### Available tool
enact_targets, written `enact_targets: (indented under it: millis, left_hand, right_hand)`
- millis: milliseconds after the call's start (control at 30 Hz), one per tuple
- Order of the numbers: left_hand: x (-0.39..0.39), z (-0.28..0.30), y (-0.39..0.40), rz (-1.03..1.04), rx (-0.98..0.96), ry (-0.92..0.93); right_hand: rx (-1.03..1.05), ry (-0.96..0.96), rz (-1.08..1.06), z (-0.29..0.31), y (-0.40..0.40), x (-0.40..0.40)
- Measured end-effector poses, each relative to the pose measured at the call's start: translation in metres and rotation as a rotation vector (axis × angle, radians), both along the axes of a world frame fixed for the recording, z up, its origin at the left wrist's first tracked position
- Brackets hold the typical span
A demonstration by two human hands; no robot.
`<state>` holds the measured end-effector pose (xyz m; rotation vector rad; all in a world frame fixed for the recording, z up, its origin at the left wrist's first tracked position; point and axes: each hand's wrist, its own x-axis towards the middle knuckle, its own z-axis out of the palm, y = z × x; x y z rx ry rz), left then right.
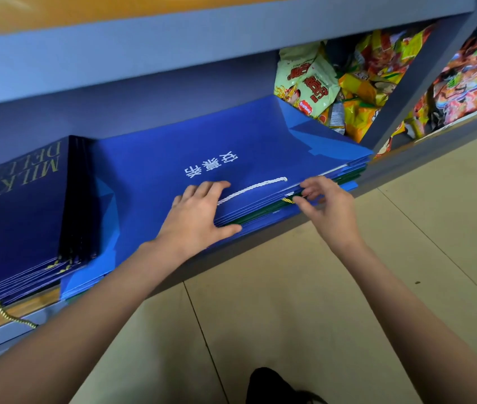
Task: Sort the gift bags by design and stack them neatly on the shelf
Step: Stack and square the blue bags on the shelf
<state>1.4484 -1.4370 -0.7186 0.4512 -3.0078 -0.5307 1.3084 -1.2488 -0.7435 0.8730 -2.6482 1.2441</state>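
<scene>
Head camera: a stack of bright blue gift bags (202, 153) lies flat on the grey shelf (144, 48), white lettering and a white rope handle (252, 189) on the top bag (a dark green bag (260, 214) shows among the lower layers). The left hand (199, 215) rests on the stack's front edge, fingers spread flat on top, thumb against the layered edges. At its 3 o'clock, the right hand (323, 204) pinches into the bag edges with curled fingertips. Navy gift bags (18, 205) with gold cord handles lie at 9 o'clock, snack packets (345, 80) at 1 o'clock.
</scene>
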Motion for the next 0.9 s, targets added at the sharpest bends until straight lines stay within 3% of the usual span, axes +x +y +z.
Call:
enact_targets:
  millis: [100, 300, 400, 567, 733, 900]
  left_hand:
    - [-0.005, -0.004, -0.003, 0.006, -0.039, -0.041]
    - [-0.016, 0.002, -0.009, 0.004, 0.093, -0.077]
    - [-0.016, 0.003, -0.011, -0.015, 0.085, -0.095]
    - [-0.015, 0.015, -0.016, 0.012, 0.043, -0.038]
    - [-0.014, 0.010, -0.007, -0.084, -0.044, -0.117]
    - [-0.020, 0.007, 0.001, -0.045, -0.100, -0.152]
  right_hand:
    - [-0.006, -0.037, -0.008, -0.003, 0.000, 0.009]
    - [0.139, 0.307, -0.002, -0.021, -0.011, 0.016]
    - [0.117, 0.370, 0.018, -0.024, -0.013, 0.014]
    - [-0.036, 0.220, 0.032, -0.025, 0.003, 0.013]
    - [-0.344, -0.138, -0.075, -0.003, 0.015, 0.018]
    - [-0.491, -0.218, -0.104, 0.012, 0.026, 0.016]
